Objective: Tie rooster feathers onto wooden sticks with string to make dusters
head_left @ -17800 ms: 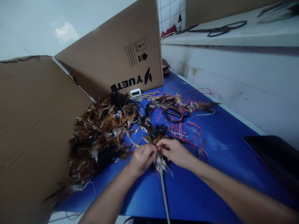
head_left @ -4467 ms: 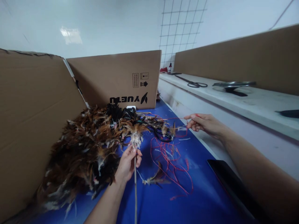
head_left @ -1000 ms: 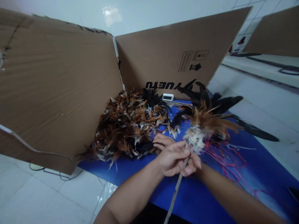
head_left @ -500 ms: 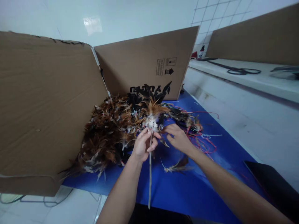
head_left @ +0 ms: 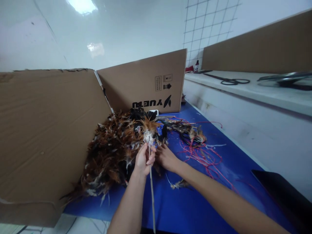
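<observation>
Far left: cardboard screen (head_left: pixel 48 130) standing along left edge of blue worktop (head_left: pixel 195 208), second panel with black print (head_left: pixel 146 84) across far edge. Feather pile (head_left: pixel 109 152), brown, black and white, heaped in far-left corner of worktop against the cardboard. Left hand (head_left: pixel 143 159) raised just in front of pile, fingers (head_left: pixel 151 156) closed round thin stick (head_left: pixel 151 191); stick upright, lower end running down past near edge of worktop and out of frame. Feather tuft (head_left: pixel 147 130) bound at top of stick, directly above the gripping fingers, white down at base, brown and black plumes above. Right hand (head_left: pixel 167 157) just beside the left, low over worktop, touching or nearly touching loose feathers at pile's edge; fingers partly curled, cannot tell whether holding anything. Single loose feather (head_left: pixel 177 184) on worktop just under right forearm. Red strings (head_left: pixel 204 156) tangled mid-worktop right of hands, mixed with more feathers (head_left: pixel 190 130). Dark flat slab (head_left: pixel 285 191) at near-right corner. White ledge (head_left: pixel 243 89) beyond right edge, scissors (head_left: pixel 231 80) on it.
</observation>
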A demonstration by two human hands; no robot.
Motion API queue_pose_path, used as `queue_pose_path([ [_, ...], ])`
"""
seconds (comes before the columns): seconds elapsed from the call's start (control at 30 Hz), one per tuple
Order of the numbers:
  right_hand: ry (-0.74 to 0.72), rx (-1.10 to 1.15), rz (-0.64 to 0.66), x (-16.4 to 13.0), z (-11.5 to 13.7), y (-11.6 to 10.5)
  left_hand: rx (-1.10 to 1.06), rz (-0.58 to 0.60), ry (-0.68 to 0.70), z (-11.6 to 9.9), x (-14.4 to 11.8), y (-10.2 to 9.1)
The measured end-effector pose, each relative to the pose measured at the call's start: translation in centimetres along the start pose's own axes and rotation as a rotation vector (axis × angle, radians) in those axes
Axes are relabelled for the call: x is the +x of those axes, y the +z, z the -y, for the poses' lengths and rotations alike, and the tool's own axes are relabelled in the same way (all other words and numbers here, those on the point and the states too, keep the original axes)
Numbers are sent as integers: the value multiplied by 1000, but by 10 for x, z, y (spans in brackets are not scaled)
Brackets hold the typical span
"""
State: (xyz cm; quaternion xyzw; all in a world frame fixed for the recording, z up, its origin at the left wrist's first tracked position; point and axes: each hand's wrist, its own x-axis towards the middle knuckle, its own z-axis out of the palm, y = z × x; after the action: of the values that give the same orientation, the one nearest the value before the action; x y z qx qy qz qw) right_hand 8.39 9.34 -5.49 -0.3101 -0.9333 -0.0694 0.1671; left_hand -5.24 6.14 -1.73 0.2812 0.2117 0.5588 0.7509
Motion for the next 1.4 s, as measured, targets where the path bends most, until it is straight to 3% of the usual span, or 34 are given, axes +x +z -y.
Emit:
queue_pose_path([
  [0.43, 41, 19, 1, 13, 7, 7, 3, 50, -167, -3, 1, -6],
  [0.63, 92, 75, -54, 2, 2, -26, -60, -17, -128, -4, 2, -4],
  [0.87, 329, 620, -202, -20, -28, -64, -71, -42, -152, -1, 4, -6],
  [1.07, 582, 821, -288, -27, -40, -88, 21, -76, -144, 5, 5, -5],
  [1.2, 542, 973, -299, -25, -41, -104, 77, -88, -246, 12, 6, -5],
  [1.4, 375, 745, -311, -22, -35, -129, 86, 34, -333, 20, 6, -7],
])
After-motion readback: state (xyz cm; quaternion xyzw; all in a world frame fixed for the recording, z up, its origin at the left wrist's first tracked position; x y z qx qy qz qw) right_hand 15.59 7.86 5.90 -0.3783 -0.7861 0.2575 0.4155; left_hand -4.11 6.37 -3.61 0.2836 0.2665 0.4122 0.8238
